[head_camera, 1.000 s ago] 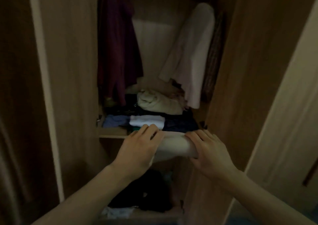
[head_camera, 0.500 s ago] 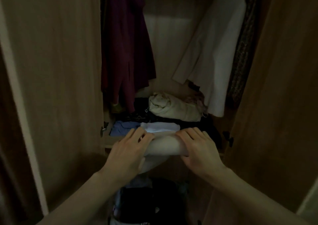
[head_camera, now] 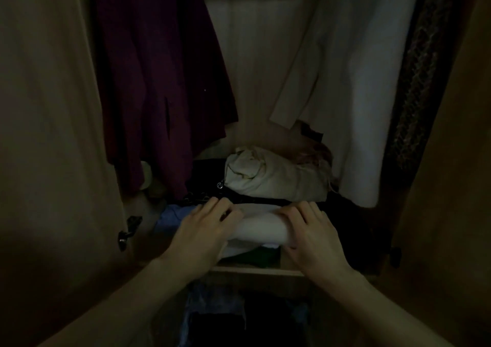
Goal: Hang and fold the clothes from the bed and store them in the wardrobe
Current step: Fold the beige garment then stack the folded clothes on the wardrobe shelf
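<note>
A folded white garment (head_camera: 261, 228) lies on top of the clothes at the front of the wardrobe shelf (head_camera: 255, 270). My left hand (head_camera: 204, 232) grips its left end and my right hand (head_camera: 309, 233) grips its right end, fingers curled over the top. Under it show a white piece and a green piece (head_camera: 261, 257). A blue folded item (head_camera: 170, 217) lies to the left. Behind are dark clothes and a bundled cream garment (head_camera: 273, 178). The scene is dim.
A maroon garment (head_camera: 159, 75) hangs at the left, a white one (head_camera: 353, 81) at the right, with a patterned dark one (head_camera: 417, 86) beside it. Wooden wardrobe doors (head_camera: 45, 134) flank both sides. Below the shelf lie dark and blue clothes (head_camera: 239, 317).
Both hands have carried the folded white garment forward and up from below the shelf edge onto the pile on the shelf. The camera has moved closer into the wardrobe.
</note>
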Motion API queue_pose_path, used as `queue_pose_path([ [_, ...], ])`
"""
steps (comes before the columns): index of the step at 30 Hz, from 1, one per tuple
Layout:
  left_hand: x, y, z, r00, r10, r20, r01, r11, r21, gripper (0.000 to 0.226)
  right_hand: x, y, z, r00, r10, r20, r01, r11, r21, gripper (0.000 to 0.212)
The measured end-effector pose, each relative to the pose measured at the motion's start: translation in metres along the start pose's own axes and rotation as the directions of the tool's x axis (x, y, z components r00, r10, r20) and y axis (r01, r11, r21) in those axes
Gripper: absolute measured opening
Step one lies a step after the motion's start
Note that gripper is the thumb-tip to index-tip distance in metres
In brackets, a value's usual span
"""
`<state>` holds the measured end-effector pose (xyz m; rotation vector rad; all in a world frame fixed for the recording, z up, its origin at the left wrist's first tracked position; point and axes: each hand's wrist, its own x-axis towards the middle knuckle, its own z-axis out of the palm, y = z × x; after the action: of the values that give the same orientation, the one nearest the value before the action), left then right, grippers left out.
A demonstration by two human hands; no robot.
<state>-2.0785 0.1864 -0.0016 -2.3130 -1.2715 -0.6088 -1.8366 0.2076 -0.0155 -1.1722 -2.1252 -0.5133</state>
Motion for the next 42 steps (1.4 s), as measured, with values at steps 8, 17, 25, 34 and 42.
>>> queue_pose_path([
  [8,0.040,-0.092,0.074,0.971,0.087,-0.223,-0.083,0.996,0.027,0.031,0.057,0.021,0.079,0.992,-0.123,-0.004,0.123,0.992,-0.023,0.053],
  [17,0.116,-0.153,0.145,0.806,0.081,-0.586,-0.090,0.996,0.014,0.034,0.129,0.073,0.150,0.959,-0.103,-0.262,0.086,0.993,-0.077,0.037],
  [25,0.058,-0.136,0.232,0.964,0.194,0.184,-0.172,0.976,-0.131,0.048,0.042,0.095,0.236,0.943,0.047,0.330,-0.095,0.987,0.133,0.042],
  [34,0.056,-0.145,0.226,0.931,0.124,0.344,-0.024,0.959,-0.283,0.049,0.045,0.097,0.237,0.922,-0.010,0.387,-0.064,0.982,0.180,0.060],
  [42,0.053,-0.117,0.238,0.958,-0.063,0.278,0.155,0.933,-0.324,0.041,0.037,0.063,0.247,0.939,0.127,0.319,-0.166,0.981,0.097,0.052],
])
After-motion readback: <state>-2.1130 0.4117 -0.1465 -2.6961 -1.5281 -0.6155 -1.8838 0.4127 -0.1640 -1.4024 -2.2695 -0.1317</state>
